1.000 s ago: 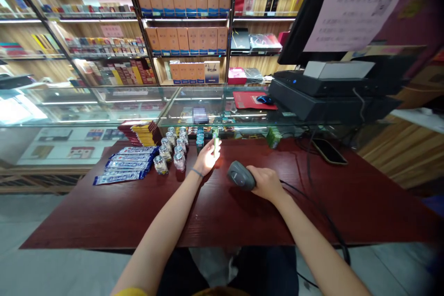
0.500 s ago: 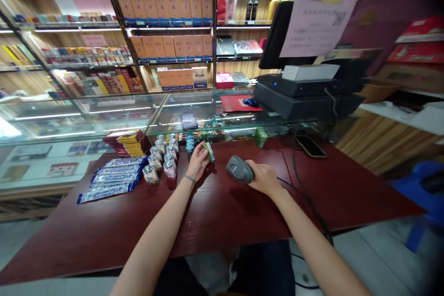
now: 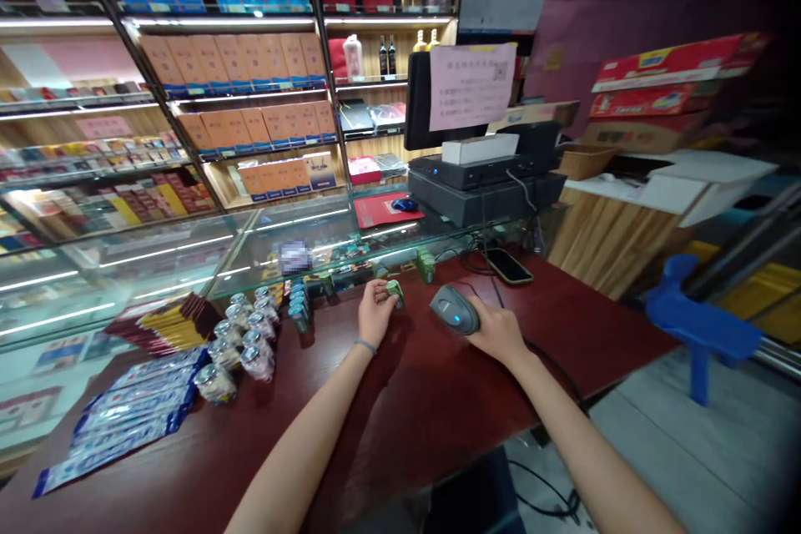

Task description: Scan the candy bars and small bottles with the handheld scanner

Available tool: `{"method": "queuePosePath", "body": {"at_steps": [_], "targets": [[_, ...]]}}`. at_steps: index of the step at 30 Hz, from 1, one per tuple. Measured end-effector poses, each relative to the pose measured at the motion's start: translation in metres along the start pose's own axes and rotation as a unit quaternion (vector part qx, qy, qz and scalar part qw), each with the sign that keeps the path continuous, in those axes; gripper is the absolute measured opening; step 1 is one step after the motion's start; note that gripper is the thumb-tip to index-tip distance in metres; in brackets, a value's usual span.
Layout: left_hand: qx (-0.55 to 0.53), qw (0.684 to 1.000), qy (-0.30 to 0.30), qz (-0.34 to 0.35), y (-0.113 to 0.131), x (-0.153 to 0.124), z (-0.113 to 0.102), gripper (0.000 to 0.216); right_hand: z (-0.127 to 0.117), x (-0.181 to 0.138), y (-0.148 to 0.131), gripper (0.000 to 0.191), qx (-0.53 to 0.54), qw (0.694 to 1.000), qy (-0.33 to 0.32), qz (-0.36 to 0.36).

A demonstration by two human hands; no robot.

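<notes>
My left hand (image 3: 378,310) is closed around a small green box (image 3: 395,293), held just above the dark red tabletop (image 3: 400,400). In my right hand (image 3: 499,332) is a grey barcode scanner (image 3: 455,311), its head turned left toward the box and a blue light lit on top. To the left of my left hand stands a row of small blue-topped containers (image 3: 299,309). Small clear jars with silvery lids (image 3: 257,353) stand in rows farther left. Several more green boxes (image 3: 426,264) are lined up at the table's far edge.
Blue-and-white packets (image 3: 125,409) lie fanned on the left, near yellow and maroon packs (image 3: 175,321). A phone (image 3: 509,265) lies at the back right. Behind are a glass counter (image 3: 300,221), a monitor (image 3: 418,104) and a mouse (image 3: 405,204). A blue stool (image 3: 697,317) stands at right.
The view has swung to the right. My left hand has carried the green box toward the scanner, and its grip around the box has turned. The scanner's blue light now shows.
</notes>
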State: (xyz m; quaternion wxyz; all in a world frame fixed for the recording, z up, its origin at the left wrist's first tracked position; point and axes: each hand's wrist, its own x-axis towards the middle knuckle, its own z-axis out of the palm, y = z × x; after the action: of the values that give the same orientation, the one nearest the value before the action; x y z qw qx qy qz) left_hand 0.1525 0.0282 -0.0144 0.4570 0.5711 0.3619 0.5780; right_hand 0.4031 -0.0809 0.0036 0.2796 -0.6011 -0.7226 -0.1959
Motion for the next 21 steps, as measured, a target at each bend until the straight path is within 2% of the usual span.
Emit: {"method": "queuePosePath", "body": {"at_steps": [5, 9, 15, 21], "targets": [[0.047, 0.999, 0.003, 0.021, -0.015, 0.016, 0.056, 0.033, -0.005, -0.010, 0.027, 0.037, -0.001, 1.000, -0.005, 0.012], [0.101, 0.993, 0.008, 0.054, -0.033, 0.028, 0.084, 0.030, -0.010, -0.014, 0.044, 0.035, -0.010, 1.000, -0.010, 0.012], [0.161, 0.984, 0.031, 0.076, -0.056, 0.040, 0.104, 0.033, -0.007, -0.017, 0.055, 0.032, -0.019, 1.000, 0.019, -0.003], [0.166, 0.983, 0.042, 0.070, -0.062, 0.046, 0.116, 0.038, -0.005, -0.015, 0.054, 0.033, -0.019, 0.998, 0.046, -0.039]]}}
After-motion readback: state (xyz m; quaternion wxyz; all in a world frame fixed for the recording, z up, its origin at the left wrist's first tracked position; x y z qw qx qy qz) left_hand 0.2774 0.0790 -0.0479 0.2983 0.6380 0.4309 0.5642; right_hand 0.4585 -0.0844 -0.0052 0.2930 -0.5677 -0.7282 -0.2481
